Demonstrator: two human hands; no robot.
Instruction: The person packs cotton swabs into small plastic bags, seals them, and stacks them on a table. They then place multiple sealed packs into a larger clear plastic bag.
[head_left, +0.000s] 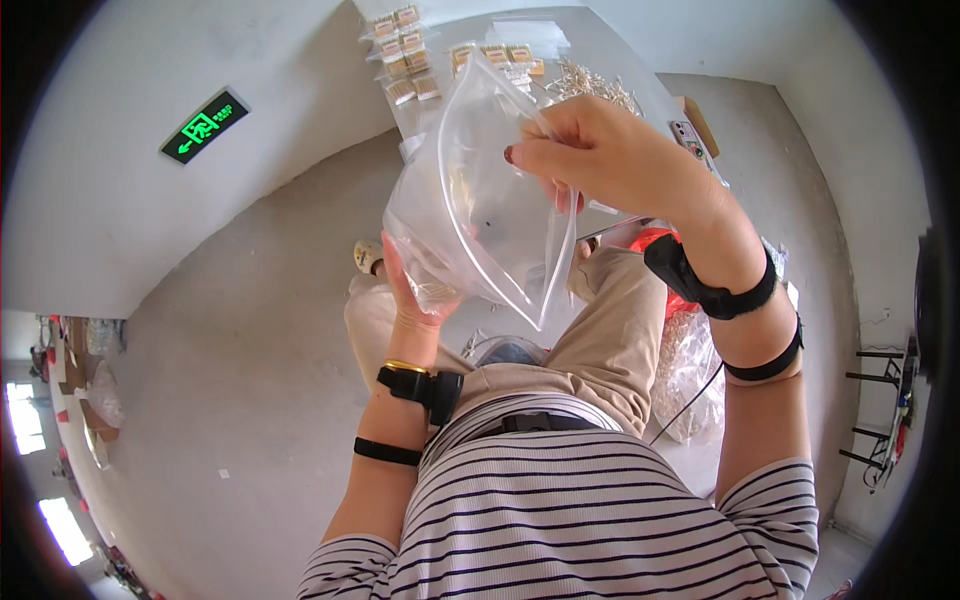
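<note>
A large clear plastic zip bag [490, 200] is held up in front of me above my knees, its mouth spread apart and facing me. My right hand [590, 155] pinches the far right edge of that mouth between thumb and fingers. Lower on the left side, my left hand [415, 285] cups the bag from beneath, with its fingers partly hidden behind the plastic. A small dark speck shows in the bag; I cannot make out anything else inside it.
Beyond the bag, a grey table [440, 95] carries small packs of sticks [405, 45], a loose pile of thin sticks [595, 85], flat clear bags [530, 38] and a phone [688, 138]. A large clear sack [688, 375] stands by my right leg, below a red bag [655, 238].
</note>
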